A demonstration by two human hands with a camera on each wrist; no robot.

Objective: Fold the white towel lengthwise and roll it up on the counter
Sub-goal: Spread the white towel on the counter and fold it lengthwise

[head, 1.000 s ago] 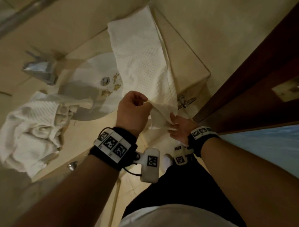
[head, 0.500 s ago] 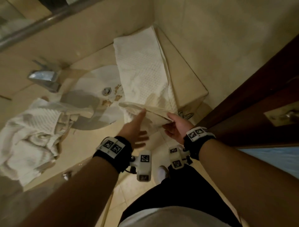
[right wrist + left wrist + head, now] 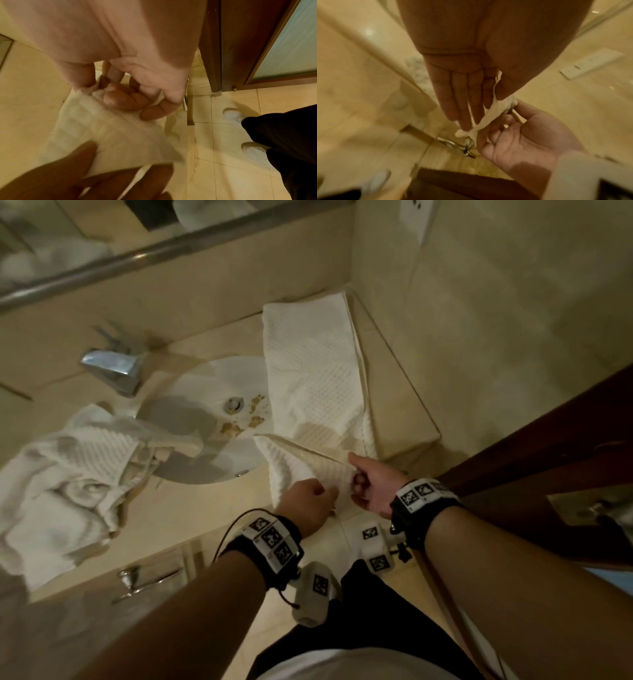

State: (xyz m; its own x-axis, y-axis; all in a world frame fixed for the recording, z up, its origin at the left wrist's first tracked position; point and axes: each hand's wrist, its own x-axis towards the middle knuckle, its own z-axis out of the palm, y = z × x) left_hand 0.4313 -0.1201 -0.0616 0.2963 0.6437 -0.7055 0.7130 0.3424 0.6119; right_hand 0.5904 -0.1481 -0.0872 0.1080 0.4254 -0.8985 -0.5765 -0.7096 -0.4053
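The white waffle towel [image 3: 315, 378] lies lengthwise on the counter [image 3: 394, 392], from the back corner to the front edge. Its near end is lifted into a slanted flap [image 3: 308, 457]. My right hand [image 3: 359, 479] pinches the flap's right corner between thumb and forefinger, as the right wrist view shows at the right hand [image 3: 101, 88]. My left hand [image 3: 329, 496] sits just left of it. In the left wrist view the left hand [image 3: 488, 106] has straight fingers under the towel edge [image 3: 481, 121] and its thumb against it.
A sink [image 3: 205, 440] with brown stains and a chrome faucet [image 3: 113, 371] lie left of the towel. A crumpled heap of white towels [image 3: 68, 481] covers the counter's left part. The wall closes the right side, with a dark wooden door [image 3: 548, 457] beside me.
The left hand let go of the raised towel end, passed flat beneath it, and now holds the edge beside the right hand. Both hands have moved down towards the counter's front edge.
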